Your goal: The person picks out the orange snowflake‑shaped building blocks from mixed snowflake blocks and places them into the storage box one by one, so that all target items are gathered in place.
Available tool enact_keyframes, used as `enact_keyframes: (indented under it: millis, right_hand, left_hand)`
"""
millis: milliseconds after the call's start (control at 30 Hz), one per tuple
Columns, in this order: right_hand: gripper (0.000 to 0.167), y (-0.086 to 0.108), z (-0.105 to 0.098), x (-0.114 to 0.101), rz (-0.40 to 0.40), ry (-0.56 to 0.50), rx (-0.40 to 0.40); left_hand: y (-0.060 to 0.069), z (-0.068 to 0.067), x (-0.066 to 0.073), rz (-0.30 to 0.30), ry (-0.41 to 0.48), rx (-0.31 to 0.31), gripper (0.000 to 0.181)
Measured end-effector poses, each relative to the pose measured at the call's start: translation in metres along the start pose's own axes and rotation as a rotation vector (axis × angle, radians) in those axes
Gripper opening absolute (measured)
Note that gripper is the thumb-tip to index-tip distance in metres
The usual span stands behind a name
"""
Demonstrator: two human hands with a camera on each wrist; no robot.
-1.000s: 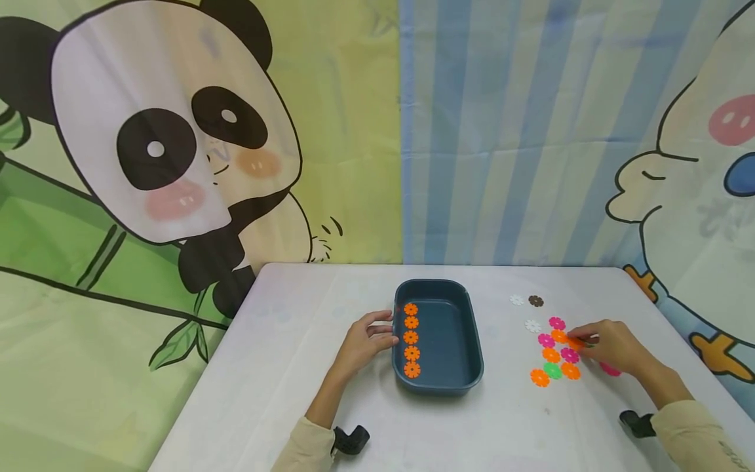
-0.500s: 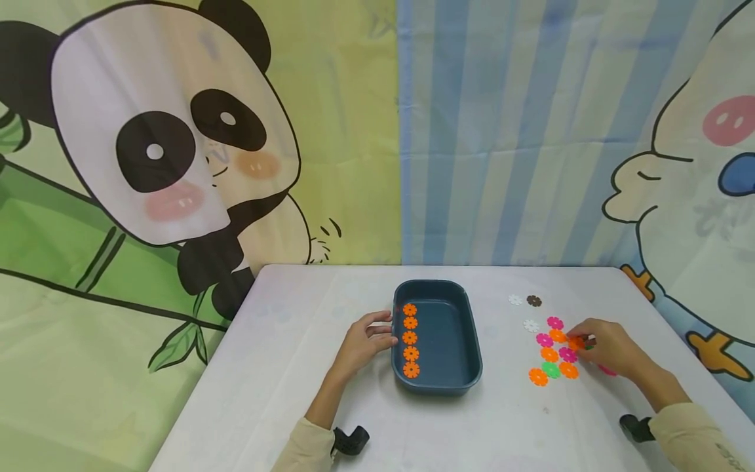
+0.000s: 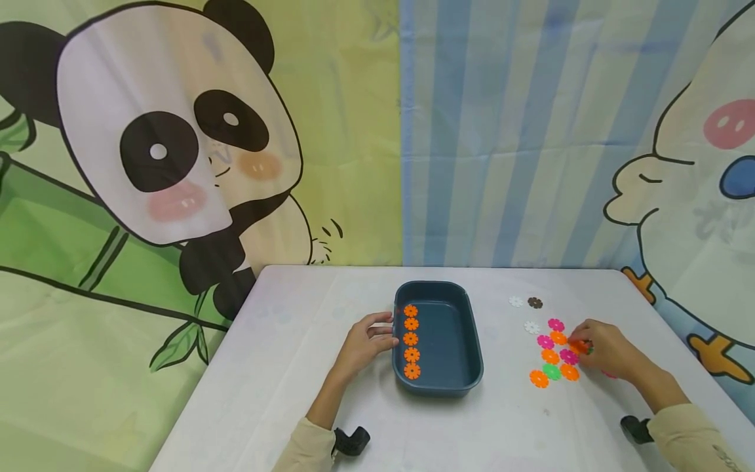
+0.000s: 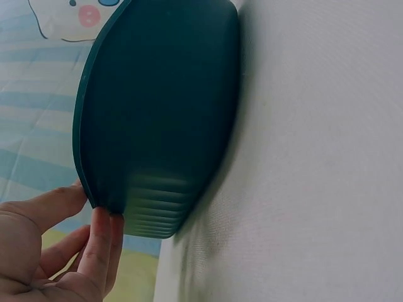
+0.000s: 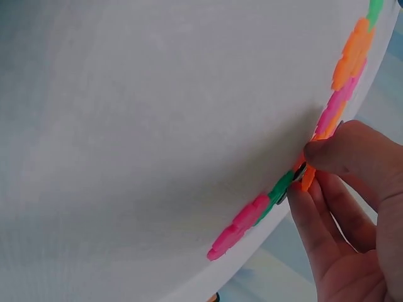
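A dark blue-green tray (image 3: 451, 341) stands on the table, with a column of orange flower-shaped discs (image 3: 411, 339) along its left inside. My left hand (image 3: 366, 342) pinches the tray's left rim; in the left wrist view the thumb and fingers (image 4: 97, 248) lie on either side of the edge. At the right, my right hand (image 3: 607, 347) pinches an orange flower-shaped disc (image 5: 308, 178) between thumb and fingers, tilted up from the table. A dark disc and a green disc (image 5: 281, 189) sit against the fingertips, partly hidden.
Loose flower-shaped discs lie left of my right hand: pink (image 3: 556, 324), orange (image 3: 539, 378), green (image 3: 551, 372). Behind them are white discs (image 3: 532, 327) and a brown one (image 3: 535, 302). A pink disc (image 5: 239, 226) lies by the hand. A printed curtain hangs behind the white table (image 3: 283, 367).
My right hand's fingers have drawn together on the orange disc, which is now tilted up. The left hand and tray have stayed in place.
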State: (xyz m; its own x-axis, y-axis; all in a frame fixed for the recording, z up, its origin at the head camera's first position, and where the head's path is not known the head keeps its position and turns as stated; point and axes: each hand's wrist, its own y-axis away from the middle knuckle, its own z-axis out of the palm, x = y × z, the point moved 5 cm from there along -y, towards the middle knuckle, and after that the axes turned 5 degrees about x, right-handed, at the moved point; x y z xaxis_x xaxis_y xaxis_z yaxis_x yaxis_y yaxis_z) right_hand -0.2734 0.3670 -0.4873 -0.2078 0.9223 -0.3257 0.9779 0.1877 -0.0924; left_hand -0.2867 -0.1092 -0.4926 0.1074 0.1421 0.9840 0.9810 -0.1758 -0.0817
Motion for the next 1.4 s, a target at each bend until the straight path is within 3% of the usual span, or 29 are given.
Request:
enact_keyframes:
  millis: [200,400,800,1200,1400]
  right_hand:
    - [0.042,0.0,-0.004,-0.001,0.034,-0.039,0.005]
    - [0.046,-0.009,-0.015,-0.017,0.037,-0.089,0.101]
    - [0.04,-0.061,-0.049,-0.102,-0.086,-0.215,0.156]
    - [0.034,-0.102,-0.05,-0.183,-0.259,-0.274,0.232]
    - [0.034,-0.118,-0.046,-0.211,-0.323,-0.324,0.27]
  left_hand:
    - [0.001,-0.001,0.005,0.012,-0.011,0.008,0.056]
    - [0.002,-0.003,0.006,0.01,-0.018,0.015,0.056]
    - [-0.001,-0.004,0.005,0.011,-0.011,0.017,0.058]
    - [0.0,-0.001,0.002,0.032,-0.005,0.006,0.056]
    - [0.002,0.0,0.003,0.019,-0.011,0.02,0.055]
